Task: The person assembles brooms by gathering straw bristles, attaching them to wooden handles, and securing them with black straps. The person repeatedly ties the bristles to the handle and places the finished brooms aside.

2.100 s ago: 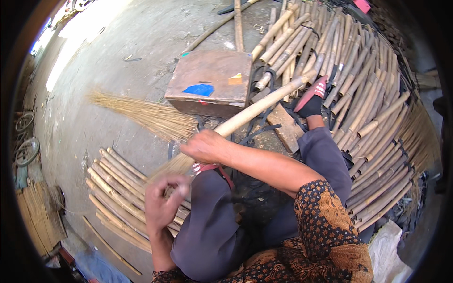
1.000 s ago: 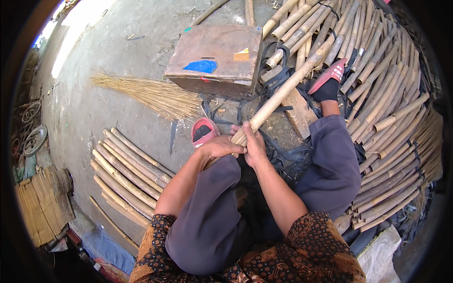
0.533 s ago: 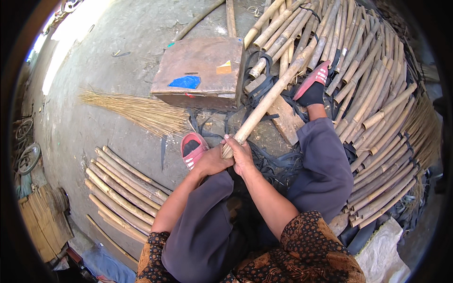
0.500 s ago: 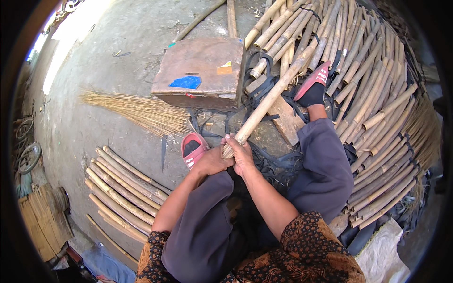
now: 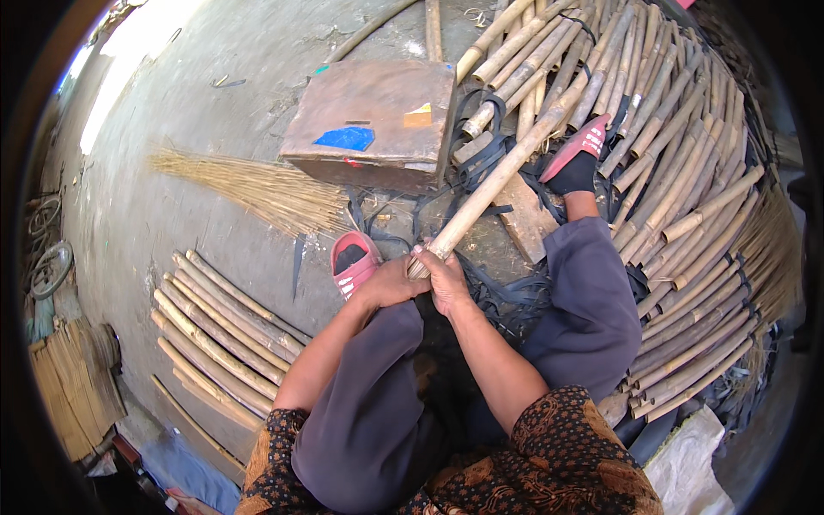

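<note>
Both hands, left (image 5: 390, 283) and right (image 5: 446, 279), now join, grip clamped on pole (image 5: 502, 176) end; trimming step, steady hold needed.

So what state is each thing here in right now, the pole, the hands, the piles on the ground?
Left hand: closed on the near end of the pole.
Right hand: closed on the same end.
Bamboo pole: held slanting, far end over the big pile.
Wooden box: lying flat on the floor.
Straw bundle: loose, fanned out on the floor.
Small pole row: laid side by side.
Big pole pile: stacked, fanned around the person's right side.
</note>
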A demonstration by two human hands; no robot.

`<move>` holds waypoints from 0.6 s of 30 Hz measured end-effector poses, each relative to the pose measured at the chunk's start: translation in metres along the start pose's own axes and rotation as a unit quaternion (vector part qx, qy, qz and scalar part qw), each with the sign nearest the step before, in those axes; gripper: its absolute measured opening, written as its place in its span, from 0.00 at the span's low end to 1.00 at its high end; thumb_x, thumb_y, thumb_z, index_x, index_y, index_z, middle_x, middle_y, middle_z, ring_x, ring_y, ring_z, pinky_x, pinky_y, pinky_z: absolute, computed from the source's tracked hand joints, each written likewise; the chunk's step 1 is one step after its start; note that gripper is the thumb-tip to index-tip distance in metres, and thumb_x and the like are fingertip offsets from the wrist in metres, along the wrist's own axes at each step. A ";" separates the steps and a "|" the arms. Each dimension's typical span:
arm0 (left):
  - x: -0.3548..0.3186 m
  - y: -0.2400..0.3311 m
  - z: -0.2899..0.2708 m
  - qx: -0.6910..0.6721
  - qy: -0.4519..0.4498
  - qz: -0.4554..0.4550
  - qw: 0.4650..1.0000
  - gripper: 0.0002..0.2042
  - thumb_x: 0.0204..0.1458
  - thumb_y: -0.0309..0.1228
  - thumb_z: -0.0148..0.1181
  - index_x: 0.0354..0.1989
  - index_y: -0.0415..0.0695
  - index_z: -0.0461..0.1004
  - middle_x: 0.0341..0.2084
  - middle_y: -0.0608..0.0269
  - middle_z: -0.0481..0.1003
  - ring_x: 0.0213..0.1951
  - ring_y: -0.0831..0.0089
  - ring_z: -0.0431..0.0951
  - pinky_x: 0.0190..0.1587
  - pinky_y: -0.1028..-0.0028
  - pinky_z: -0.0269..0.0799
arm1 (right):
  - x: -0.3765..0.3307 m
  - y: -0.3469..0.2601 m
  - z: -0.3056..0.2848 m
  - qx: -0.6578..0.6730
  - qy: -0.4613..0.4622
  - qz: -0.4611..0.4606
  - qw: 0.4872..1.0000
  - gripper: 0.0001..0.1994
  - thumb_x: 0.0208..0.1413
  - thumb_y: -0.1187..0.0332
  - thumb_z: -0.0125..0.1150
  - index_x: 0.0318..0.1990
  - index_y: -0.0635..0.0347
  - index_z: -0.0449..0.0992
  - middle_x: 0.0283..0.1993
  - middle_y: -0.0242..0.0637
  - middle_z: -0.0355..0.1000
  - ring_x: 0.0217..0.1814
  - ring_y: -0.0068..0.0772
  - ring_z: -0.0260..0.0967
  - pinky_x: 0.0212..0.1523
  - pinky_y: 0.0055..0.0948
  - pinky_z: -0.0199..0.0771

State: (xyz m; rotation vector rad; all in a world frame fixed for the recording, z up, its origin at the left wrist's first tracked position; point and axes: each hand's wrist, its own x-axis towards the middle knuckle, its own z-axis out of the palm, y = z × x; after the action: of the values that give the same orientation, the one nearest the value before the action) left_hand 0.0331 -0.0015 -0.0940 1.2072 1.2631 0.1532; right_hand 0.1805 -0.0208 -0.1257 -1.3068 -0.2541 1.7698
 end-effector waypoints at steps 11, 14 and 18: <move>0.000 0.006 -0.004 0.051 0.025 -0.038 0.998 0.26 0.45 0.40 0.73 0.47 0.33 0.75 0.25 0.57 0.80 0.26 0.69 0.81 0.32 0.67 0.76 | -0.028 -0.040 -0.015 -0.467 0.096 -0.395 0.785 0.09 0.71 0.68 0.59 0.48 0.65 0.78 0.43 0.41 0.74 0.45 0.38 0.75 0.48 0.35 0.75; 0.000 0.006 -0.005 0.039 0.011 -0.027 0.999 0.28 0.43 0.41 0.72 0.46 0.28 0.76 0.36 0.34 0.82 0.41 0.44 0.85 0.46 0.57 0.78 | -0.039 -0.032 0.002 -0.487 0.063 -0.407 0.770 0.05 0.65 0.72 0.64 0.44 0.64 0.80 0.45 0.44 0.74 0.46 0.44 0.74 0.48 0.38 0.76; -0.004 0.007 -0.001 0.130 0.051 -0.021 0.990 0.29 0.43 0.41 0.70 0.47 0.27 0.75 0.39 0.27 0.80 0.44 0.38 0.83 0.50 0.52 0.78 | -0.043 -0.043 0.017 -0.466 0.063 -0.358 0.807 0.07 0.65 0.71 0.63 0.44 0.64 0.81 0.46 0.45 0.73 0.47 0.48 0.72 0.50 0.43 0.74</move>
State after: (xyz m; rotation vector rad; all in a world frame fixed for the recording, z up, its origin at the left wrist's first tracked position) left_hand 0.0342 -0.0008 -0.0858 1.4095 1.4289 0.0191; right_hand 0.1911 -0.0228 -0.0637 -1.6416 -1.4742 0.8588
